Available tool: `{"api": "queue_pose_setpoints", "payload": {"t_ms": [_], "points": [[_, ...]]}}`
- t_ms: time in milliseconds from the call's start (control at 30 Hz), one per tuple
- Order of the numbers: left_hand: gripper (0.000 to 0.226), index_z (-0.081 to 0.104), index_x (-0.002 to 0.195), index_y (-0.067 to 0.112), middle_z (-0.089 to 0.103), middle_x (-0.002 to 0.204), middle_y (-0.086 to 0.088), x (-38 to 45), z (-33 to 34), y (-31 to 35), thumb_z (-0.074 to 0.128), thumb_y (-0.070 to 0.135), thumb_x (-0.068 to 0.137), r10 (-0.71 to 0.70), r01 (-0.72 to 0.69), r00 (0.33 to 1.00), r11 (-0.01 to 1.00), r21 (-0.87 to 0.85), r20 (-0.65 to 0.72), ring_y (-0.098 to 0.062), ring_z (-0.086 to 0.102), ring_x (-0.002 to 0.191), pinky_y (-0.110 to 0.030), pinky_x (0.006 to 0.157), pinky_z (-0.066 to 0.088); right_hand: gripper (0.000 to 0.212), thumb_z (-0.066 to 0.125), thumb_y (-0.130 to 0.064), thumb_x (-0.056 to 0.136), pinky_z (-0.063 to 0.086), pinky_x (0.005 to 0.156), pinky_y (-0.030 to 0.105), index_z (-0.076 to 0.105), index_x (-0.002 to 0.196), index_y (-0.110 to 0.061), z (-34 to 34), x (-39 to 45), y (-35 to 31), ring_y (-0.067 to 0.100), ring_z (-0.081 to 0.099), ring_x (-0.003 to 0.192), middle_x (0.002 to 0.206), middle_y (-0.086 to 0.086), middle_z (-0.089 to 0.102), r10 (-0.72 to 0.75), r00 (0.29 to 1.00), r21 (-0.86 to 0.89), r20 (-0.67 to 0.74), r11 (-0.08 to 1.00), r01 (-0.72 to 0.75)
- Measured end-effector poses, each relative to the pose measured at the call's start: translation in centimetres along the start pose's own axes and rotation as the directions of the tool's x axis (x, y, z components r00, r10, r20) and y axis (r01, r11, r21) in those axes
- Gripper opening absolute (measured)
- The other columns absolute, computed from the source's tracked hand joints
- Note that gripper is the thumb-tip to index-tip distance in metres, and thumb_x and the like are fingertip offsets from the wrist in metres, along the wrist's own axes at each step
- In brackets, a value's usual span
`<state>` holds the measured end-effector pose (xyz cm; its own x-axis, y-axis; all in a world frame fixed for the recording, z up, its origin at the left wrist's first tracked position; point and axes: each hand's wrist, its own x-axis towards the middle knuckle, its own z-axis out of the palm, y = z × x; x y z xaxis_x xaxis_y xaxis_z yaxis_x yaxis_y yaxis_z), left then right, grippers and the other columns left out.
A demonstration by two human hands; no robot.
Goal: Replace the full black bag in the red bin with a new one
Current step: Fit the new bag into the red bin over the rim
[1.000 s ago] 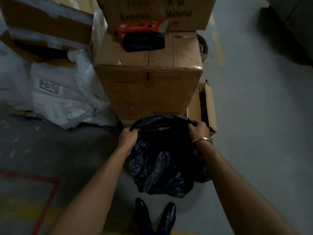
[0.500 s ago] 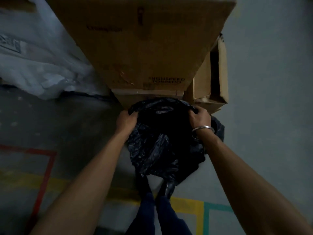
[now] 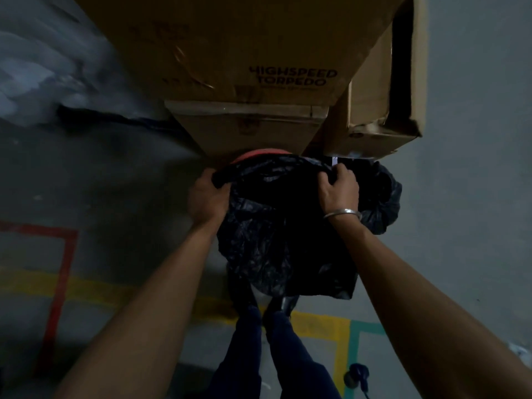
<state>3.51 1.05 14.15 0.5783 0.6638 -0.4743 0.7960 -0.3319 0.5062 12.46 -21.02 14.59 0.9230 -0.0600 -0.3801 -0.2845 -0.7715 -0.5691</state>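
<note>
Closer now than half a second back, I see left hand (image 3: 205, 201) and right hand (image 3: 338, 188), fingers clamped on opposite sides of the black bag (image 3: 276, 226) mouth, stretched crosswise just before the red bin (image 3: 259, 154) rim below the boxes (image 3: 244, 67).

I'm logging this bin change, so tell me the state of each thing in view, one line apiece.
Crinkled black plastic bag: mouth held open, gripped at both sides.
Left hand: grips the bag's left rim.
Right hand: grips the bag's right rim.
Red round bin: mostly hidden; only a strip of rim shows.
Brown cardboard box at right: flap open.
</note>
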Motion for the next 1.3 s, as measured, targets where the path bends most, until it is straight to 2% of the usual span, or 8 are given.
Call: {"api": "queue_pose_setpoints", "payload": {"t_ms": [133, 267, 433, 533, 700, 867, 1100, 1300], "points": [[0.038, 0.060, 0.127, 0.020, 0.063, 0.125, -0.012, 0.3, 3.6, -2.9, 0.058, 0.034, 0.092, -0.103, 0.110, 0.990, 0.992, -0.065, 0.099, -0.034, 0.060, 0.113, -0.034, 0.089, 0.047, 0.021, 0.045, -0.027, 0.093, 0.031, 0.061, 0.033, 0.042, 0.074, -0.019, 3.0, -0.3, 2.4, 0.028, 0.051, 0.068, 0.070, 0.007, 0.052, -0.002, 1.000, 0.078, -0.008, 0.997, 0.003], [0.036, 0.062, 0.123, 0.020, 0.065, 0.116, -0.007, 0.3, 5.6, -4.5, 0.061, 0.033, 0.090, -0.105, 0.124, 0.985, 0.981, -0.147, 0.134, -0.028, 0.062, 0.105, -0.029, 0.082, 0.048, 0.024, 0.047, -0.019, 0.091, 0.034, 0.062, 0.036, 0.046, 0.071, -0.007, 4.5, -0.5, 3.8, 0.023, 0.047, 0.065, 0.065, 0.008, 0.048, 0.083, 0.991, 0.245, -0.103, 0.968, -0.056], [0.029, 0.060, 0.111, 0.015, 0.060, 0.095, 0.004, 1.8, 5.6, -4.4, 0.067, 0.013, 0.083, -0.081, 0.040, 0.992, 0.931, -0.364, -0.097, -0.011, 0.057, 0.084, -0.013, 0.063, 0.040, 0.011, 0.060, -0.020, 0.088, 0.036, 0.065, 0.021, 0.062, 0.092, -0.011, 5.0, 0.1, 4.0, 0.012, 0.052, 0.071, 0.079, 0.000, 0.058, 0.016, 0.994, 0.248, -0.104, 0.969, 0.010], [0.017, 0.059, 0.099, 0.016, 0.058, 0.083, 0.006, 3.4, 5.2, -4.8, 0.062, 0.007, 0.084, -0.057, -0.038, 0.979, 0.892, -0.450, -0.196, -0.007, 0.054, 0.074, -0.005, 0.060, 0.040, 0.024, 0.065, -0.017, 0.082, 0.043, 0.076, 0.019, 0.064, 0.105, -0.010, 4.8, 1.3, 4.2, 0.007, 0.056, 0.084, 0.092, -0.006, 0.060, 0.014, 0.988, 0.251, -0.155, 0.968, 0.026], [0.017, 0.065, 0.104, 0.015, 0.064, 0.095, 0.004, 5.6, 6.2, -6.0, 0.058, 0.019, 0.088, 0.048, -0.123, 0.974, 0.934, -0.335, -0.221, -0.011, 0.058, 0.088, -0.020, 0.077, 0.043, 0.025, 0.065, -0.016, 0.082, 0.042, 0.079, 0.017, 0.065, 0.107, -0.010, 5.8, 3.2, 5.0, 0.008, 0.056, 0.089, 0.095, -0.005, 0.060, 0.057, 0.990, 0.232, -0.132, 0.972, -0.025], [0.020, 0.067, 0.105, 0.024, 0.069, 0.104, 0.004, 8.2, 7.6, -6.8, 0.057, 0.029, 0.089, 0.093, -0.144, 0.979, 0.946, -0.291, -0.183, -0.010, 0.061, 0.093, -0.019, 0.081, 0.044, 0.004, 0.066, -0.018, 0.082, 0.049, 0.076, 0.026, 0.068, 0.085, -0.019, 7.3, 5.8, 5.7, 0.012, 0.061, 0.081, 0.084, -0.002, 0.065, 0.170, 0.985, 0.435, -0.011, 0.888, -0.148], [0.008, 0.064, 0.089, 0.024, 0.065, 0.089, 0.004, 13.6, 9.9, -7.9, 0.059, 0.018, 0.088, -0.004, -0.033, 0.994, 0.947, -0.320, -0.114, -0.011, 0.061, 0.086, -0.018, 0.074, 0.044, 0.009, 0.061, -0.019, 0.084, 0.041, 0.067, 0.023, 0.068, 0.082, -0.014, 9.5, 10.0, 6.8, 0.012, 0.057, 0.078, 0.082, 0.003, 0.063, 0.092, 0.991, 0.441, 0.095, 0.889, -0.125], [0.018, 0.066, 0.099, 0.017, 0.062, 0.092, 0.002, 16.6, 11.6, -7.7, 0.056, 0.026, 0.088, -0.066, 0.026, 0.989, 0.959, -0.282, -0.132, -0.016, 0.058, 0.087, -0.023, 0.074, 0.042, 0.029, 0.076, -0.016, 0.079, 0.041, 0.066, 0.005, 0.058, 0.102, -0.011, 11.7, 12.1, 7.9, -0.008, 0.053, 0.073, 0.086, -0.008, 0.056, -0.253, 0.954, 0.256, 0.162, 0.944, 0.208]]}}
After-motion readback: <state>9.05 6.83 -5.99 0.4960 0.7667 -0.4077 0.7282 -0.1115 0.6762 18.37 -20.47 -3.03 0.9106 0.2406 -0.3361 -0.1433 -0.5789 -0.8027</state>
